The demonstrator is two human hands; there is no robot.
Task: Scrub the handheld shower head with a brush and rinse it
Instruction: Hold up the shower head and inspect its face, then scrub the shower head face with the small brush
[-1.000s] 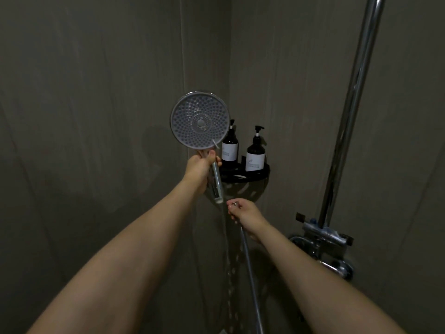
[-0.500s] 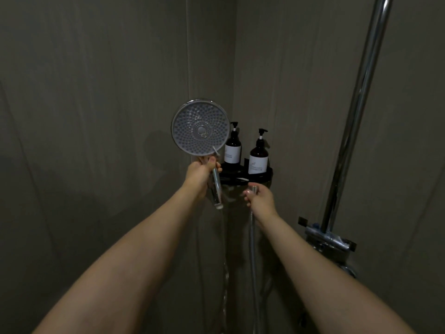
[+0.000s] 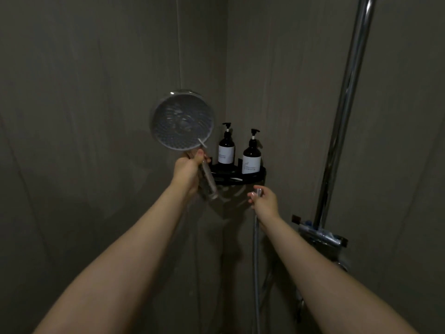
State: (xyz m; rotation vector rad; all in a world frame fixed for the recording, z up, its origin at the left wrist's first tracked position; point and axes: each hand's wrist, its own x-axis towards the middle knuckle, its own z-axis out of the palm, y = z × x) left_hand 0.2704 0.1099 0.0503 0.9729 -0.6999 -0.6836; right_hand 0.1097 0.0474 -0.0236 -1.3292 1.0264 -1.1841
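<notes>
The round handheld shower head (image 3: pixel 182 121) faces me, its grey nozzle face blurred. My left hand (image 3: pixel 187 172) grips its chrome handle just below the disc, holding it upright in front of the wall corner. The handle's lower end (image 3: pixel 212 189) hangs free, with no hose attached. To its right my right hand (image 3: pixel 265 201) grips the chrome end fitting of the metal hose (image 3: pixel 256 256), which hangs down from my fist. The two ends are apart. No brush is in view.
A black corner shelf (image 3: pixel 261 175) behind my hands carries two dark pump bottles (image 3: pixel 226 148) (image 3: pixel 251 155). A chrome riser pipe (image 3: pixel 346 112) runs up the right wall above the mixer valve (image 3: pixel 320 236). Dark tiled walls close in on both sides.
My right hand rose with the hose end from low down to just under the shelf, then moved slightly right. The shower head tilted and turned a little in my left hand.
</notes>
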